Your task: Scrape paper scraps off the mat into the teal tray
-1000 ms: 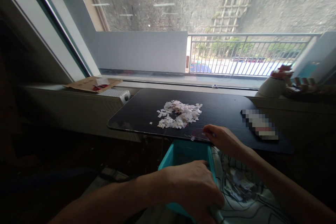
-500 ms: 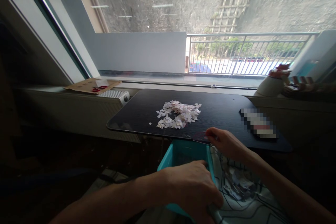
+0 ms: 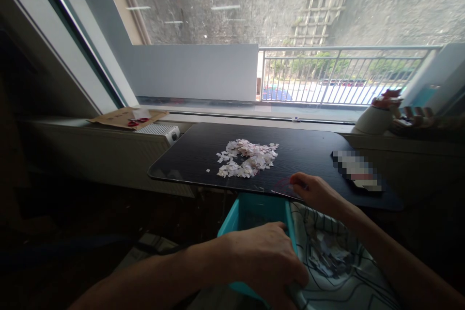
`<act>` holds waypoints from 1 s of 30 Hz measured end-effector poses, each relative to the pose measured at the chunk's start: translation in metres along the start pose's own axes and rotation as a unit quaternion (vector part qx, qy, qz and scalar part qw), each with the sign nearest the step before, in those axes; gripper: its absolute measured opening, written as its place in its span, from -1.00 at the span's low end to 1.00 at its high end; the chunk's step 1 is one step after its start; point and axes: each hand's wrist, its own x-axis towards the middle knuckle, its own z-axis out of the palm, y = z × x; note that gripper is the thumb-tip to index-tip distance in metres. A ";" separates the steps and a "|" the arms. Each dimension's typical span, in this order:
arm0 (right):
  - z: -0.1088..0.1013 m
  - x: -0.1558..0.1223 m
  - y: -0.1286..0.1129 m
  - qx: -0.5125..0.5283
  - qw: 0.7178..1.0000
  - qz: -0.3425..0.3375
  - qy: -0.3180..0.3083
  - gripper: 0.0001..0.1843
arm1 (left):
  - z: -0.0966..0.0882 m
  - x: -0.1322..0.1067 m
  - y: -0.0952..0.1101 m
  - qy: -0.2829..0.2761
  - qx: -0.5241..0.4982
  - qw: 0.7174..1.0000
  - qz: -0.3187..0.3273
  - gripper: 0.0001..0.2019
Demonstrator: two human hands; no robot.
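Observation:
My right hand (image 3: pixel 315 192) is closed in a pinch at the front edge of the dark table (image 3: pixel 301 147). From its fingertips a thin see-through piece with a pinkish edge (image 3: pixel 282 186) reaches left over the tabletop; its exact kind is unclear. My left hand (image 3: pixel 271 259) is closed over the right wall of a teal plastic bin (image 3: pixel 229 225), below the table edge. Some of its fingers are hidden behind the hand. A loose heap of small white paper scraps (image 3: pixel 249 157) lies mid-table, ahead of both hands.
More paper scraps (image 3: pixel 330 254) lie on patterned cloth (image 3: pixel 348 295) right of the bin. A blurred-out flat item (image 3: pixel 358 169) rests at the table's right. Red-handled scissors (image 3: pixel 138 121) lie on brown paper (image 3: pixel 112 118) by the radiator (image 3: pixel 160 131). A white pot (image 3: pixel 371 120) stands on the sill.
My right hand has shifted slightly to the right and up along the table edge, and the see-through piece has moved with it. My left hand stays at the bin.

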 end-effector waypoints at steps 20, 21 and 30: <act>0.000 0.020 0.009 0.079 0.996 -0.008 -0.035 -0.75 | 0.006 -0.001 0.000 0.034 -0.009 0.999 -0.002 -0.65; -0.001 0.021 0.011 0.081 0.996 -0.004 -0.030 -0.74 | 0.006 -0.002 -0.001 0.036 -0.008 0.999 -0.004 -0.65; 0.002 0.022 0.005 0.101 0.993 -0.003 -0.058 -0.72 | 0.005 -0.002 -0.001 0.034 -0.013 0.999 0.001 -0.65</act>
